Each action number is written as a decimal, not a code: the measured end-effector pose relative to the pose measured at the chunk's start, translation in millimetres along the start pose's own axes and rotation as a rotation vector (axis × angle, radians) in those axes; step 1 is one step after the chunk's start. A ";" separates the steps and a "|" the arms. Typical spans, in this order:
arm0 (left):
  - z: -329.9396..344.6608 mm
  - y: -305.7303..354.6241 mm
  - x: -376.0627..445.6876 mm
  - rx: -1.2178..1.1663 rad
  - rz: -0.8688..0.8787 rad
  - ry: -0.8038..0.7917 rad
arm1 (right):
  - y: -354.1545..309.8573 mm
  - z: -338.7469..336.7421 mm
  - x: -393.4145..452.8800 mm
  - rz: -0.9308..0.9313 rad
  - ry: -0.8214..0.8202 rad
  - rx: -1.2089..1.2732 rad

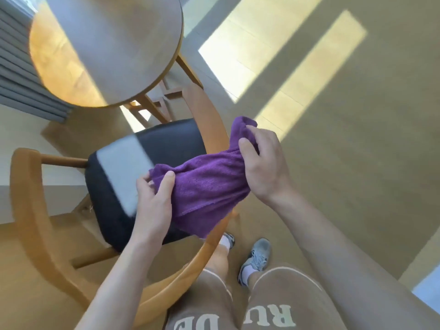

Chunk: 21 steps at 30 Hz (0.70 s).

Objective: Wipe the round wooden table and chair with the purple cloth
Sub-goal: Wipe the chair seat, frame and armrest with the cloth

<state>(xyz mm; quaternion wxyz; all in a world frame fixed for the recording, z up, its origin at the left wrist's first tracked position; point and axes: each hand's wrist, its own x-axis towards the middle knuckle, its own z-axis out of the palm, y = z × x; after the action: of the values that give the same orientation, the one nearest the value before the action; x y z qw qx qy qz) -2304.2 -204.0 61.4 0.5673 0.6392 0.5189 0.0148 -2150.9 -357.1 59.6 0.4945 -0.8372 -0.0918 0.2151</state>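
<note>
1. Purple cloth (pixel 209 184) was found held in the air between both hands, bunched and stretched across the space above the chair's right side, clear of the seat.
2. The left hand (pixel 154 198) was seen gripping the cloth's near-left end, the thumb laid on top of the fabric and the fingers curled beneath it.
3. The right hand (pixel 262 160) was seen clenched round the cloth's far-right end, with a tuft of fabric standing up past the fingers.
4. The chair (pixel 33 210) was noted directly below the hands: a curved wooden frame with a black padded seat (pixel 166 139), a patch of sunlight lying across the seat's left part.
5. The round wooden worktop (pixel 114 48) was observed beyond the chair, at upper left, partly sunlit, untouched by cloth or hands.
6. Grey curtains (pixel 21 75) were recorded at the far left edge.
7. The person's brown shorts (pixel 273 301) and grey shoes (pixel 258 258) were visible below, on a tan floor (pixel 357 139) crossed by sunlight bands.
</note>
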 end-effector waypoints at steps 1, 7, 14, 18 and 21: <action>1.1 -5.6 -0.8 0.038 0.003 -0.022 | 4.5 10.3 3.7 -0.024 -0.063 -0.087; 48.5 -44.8 8.7 0.320 0.148 -0.234 | 55.2 60.4 31.1 0.013 -0.438 -0.329; 109.4 -41.3 60.9 0.498 0.167 0.017 | 38.6 92.6 108.5 -0.152 -0.333 -0.425; 127.4 -9.6 91.3 0.421 0.105 0.149 | 19.2 102.0 163.8 -0.196 -0.404 -0.447; 144.5 18.1 119.9 0.355 0.020 0.281 | 0.2 114.1 210.9 -0.218 -0.502 -0.427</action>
<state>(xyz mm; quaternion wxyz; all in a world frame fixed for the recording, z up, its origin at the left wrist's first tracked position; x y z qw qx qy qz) -2149.4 -221.7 -45.0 0.3678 0.7259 0.5809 0.0176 -2014.5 -190.0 -45.1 0.2900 -0.8280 -0.3426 0.3361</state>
